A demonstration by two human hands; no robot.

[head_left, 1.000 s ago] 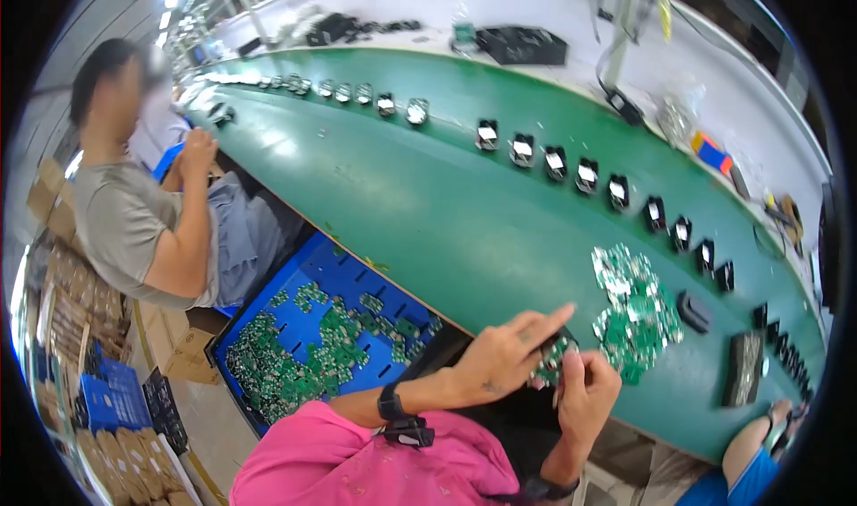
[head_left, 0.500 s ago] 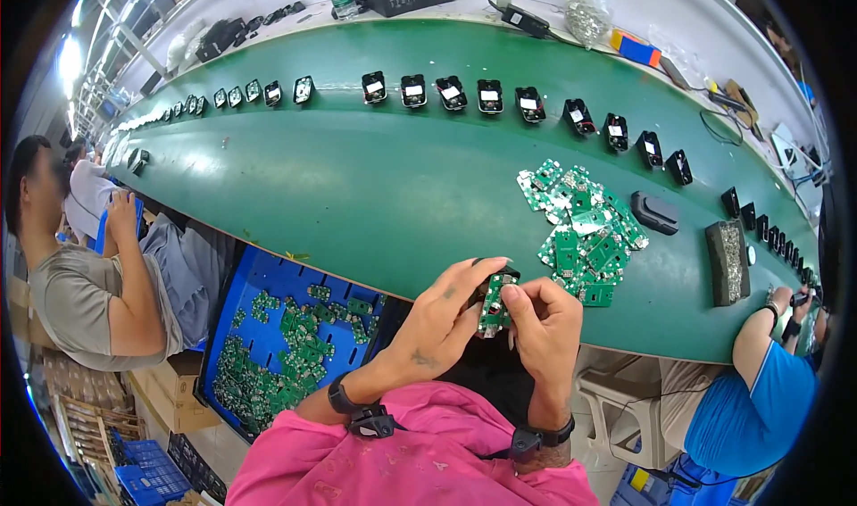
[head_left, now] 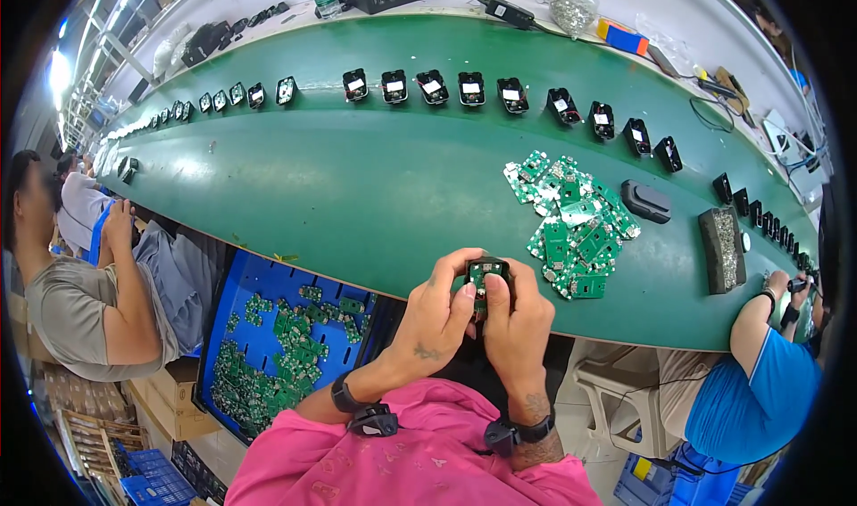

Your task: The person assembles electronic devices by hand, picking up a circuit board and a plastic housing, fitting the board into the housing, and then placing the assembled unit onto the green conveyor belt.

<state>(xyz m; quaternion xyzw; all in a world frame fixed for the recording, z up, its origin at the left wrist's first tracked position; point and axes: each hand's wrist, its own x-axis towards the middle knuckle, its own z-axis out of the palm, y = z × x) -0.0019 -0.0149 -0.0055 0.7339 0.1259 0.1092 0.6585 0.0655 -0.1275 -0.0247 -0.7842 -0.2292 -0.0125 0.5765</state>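
Observation:
Both hands hold one small black housing [head_left: 503, 267] upright at the bench's near edge, with a green circuit board [head_left: 487, 269] lying in its opening. My left hand [head_left: 432, 317] is wrapped round its left side, and its thumb rests on the board. From the right, my right hand [head_left: 523, 320] grips the other side, its thumb also pressed on the board. The lower end of the housing is hidden behind the fingers. Beyond my right hand, loose green circuit boards [head_left: 571, 225] lie in a pile on the green bench [head_left: 357, 167].
Black housings [head_left: 471, 88] stand in a curved row along the bench. A black oblong part [head_left: 645, 202] and a dark block [head_left: 721, 250] lie right of the pile. A blue bin [head_left: 254, 283] of boards is at my lower left. Co-workers sit on both sides.
The board was tilted between my fingers against the housing; now it lies within the housing. My hands have turned the housing upright, and both thumbs have come onto the board.

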